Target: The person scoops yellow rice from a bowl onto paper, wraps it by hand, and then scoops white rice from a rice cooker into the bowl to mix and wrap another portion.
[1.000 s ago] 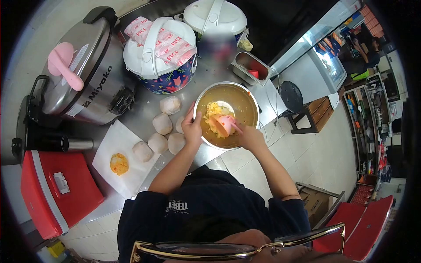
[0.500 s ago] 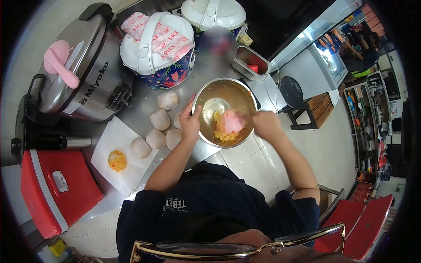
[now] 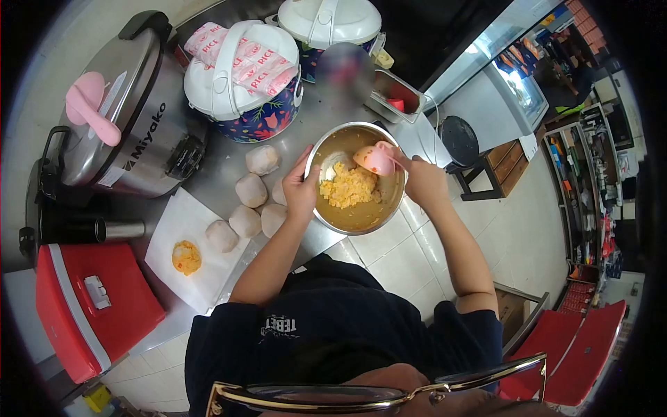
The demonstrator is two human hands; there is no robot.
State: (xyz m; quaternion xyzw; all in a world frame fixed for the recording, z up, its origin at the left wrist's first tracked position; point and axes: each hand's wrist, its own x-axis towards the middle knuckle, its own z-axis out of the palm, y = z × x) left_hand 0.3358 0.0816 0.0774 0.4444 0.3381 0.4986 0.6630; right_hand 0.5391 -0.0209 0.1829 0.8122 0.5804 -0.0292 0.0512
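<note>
My left hand (image 3: 301, 189) grips the left rim of a steel mixing bowl (image 3: 365, 221), which is tilted toward me at the table's front edge. Inside lies a yellow, crumbly rice-like mixture (image 3: 347, 187). My right hand (image 3: 422, 182) is closed around the handle of a pink rice paddle (image 3: 374, 159), whose blade is at the bowl's right inner side with bits of the mixture on it. Left of the bowl sit several wrapped, whitish round bundles (image 3: 249, 190). A flat portion of orange-yellow rice (image 3: 186, 258) rests on white paper (image 3: 170, 219).
A large Miyako rice cooker (image 3: 149, 118) with another pink paddle (image 3: 92, 108) on its lid stands at the left. Behind are two flowered rice cookers, the nearer one (image 3: 253, 119) topped by printed wrapping paper (image 3: 243, 57). A metal container (image 3: 394, 97) and red box (image 3: 104, 299) flank the work area.
The pink paddle has moved up and right from the mixture toward the bowl's right side. The mixture now lies more spread out in the bowl. My left hand keeps its hold.
</note>
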